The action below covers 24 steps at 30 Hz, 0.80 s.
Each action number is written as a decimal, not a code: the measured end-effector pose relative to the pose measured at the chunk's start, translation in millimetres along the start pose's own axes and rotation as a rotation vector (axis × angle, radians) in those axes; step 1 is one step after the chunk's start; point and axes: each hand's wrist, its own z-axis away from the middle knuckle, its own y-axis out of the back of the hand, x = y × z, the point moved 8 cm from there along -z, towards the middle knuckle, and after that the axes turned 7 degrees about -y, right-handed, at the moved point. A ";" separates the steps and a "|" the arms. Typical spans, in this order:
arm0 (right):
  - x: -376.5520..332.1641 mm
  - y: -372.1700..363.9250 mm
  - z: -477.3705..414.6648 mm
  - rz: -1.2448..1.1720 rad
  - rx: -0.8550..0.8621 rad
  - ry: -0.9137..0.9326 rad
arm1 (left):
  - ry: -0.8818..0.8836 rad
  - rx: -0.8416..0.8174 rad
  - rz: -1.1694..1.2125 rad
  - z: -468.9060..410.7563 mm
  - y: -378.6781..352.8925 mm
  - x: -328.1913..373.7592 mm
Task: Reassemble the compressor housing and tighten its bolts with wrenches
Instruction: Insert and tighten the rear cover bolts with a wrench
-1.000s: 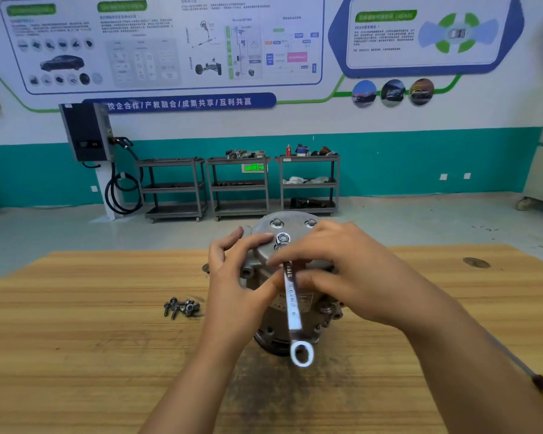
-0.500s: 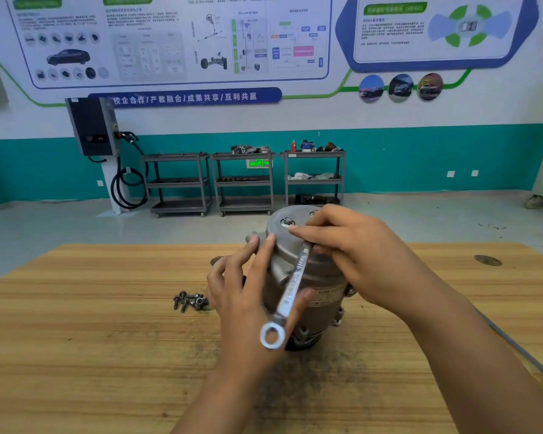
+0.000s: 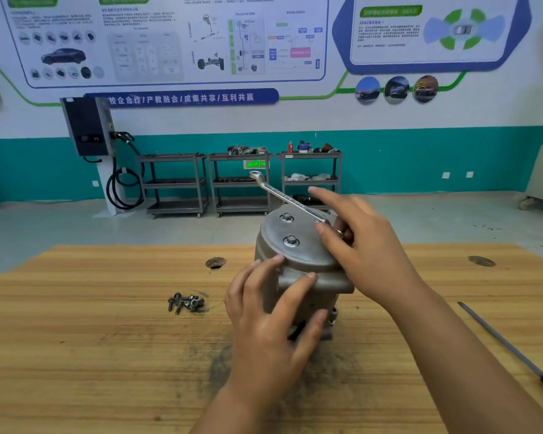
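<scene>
The grey metal compressor housing (image 3: 298, 258) stands upright at the middle of the wooden table (image 3: 91, 355). Two bolts (image 3: 290, 241) show on its round top cover. A silver ring wrench (image 3: 284, 195) lies across the cover's far right edge, its free ring end pointing up and to the far left. My right hand (image 3: 361, 245) pinches the wrench's near end at the cover's right rim, index finger stretched along the shaft. My left hand (image 3: 273, 317) grips the housing's near side, fingers spread against its wall and cover edge.
A small heap of loose bolts (image 3: 187, 302) lies on the table left of the housing. A screwdriver (image 3: 514, 352) with a yellow-and-black handle lies at the right edge. Two round holes (image 3: 215, 263) are in the tabletop. Grey shelf carts (image 3: 239, 183) stand by the far wall.
The wrench has swung round from pointing toward me at the front to pointing away at the far left. My right hand moved to the cover's right rim; my left hand stayed on the housing.
</scene>
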 end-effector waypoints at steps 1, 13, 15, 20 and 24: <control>0.5 -1.9 -0.5 0.006 0.007 -0.002 | -0.010 0.000 -0.012 -0.4 -0.2 1.8; 15.5 -6.1 -4.1 0.146 0.065 -0.175 | -0.003 -0.005 0.023 -2.4 -2.3 -4.0; 15.6 -3.0 -3.6 0.201 0.032 -0.156 | 0.004 0.014 0.015 -1.5 -1.0 -5.3; 20.7 13.0 -7.5 0.279 -0.026 -0.151 | 0.024 0.046 -0.054 -1.3 4.5 -7.7; 24.3 31.2 -7.6 0.416 -0.031 -0.173 | 0.039 0.054 -0.082 -0.7 6.7 -7.9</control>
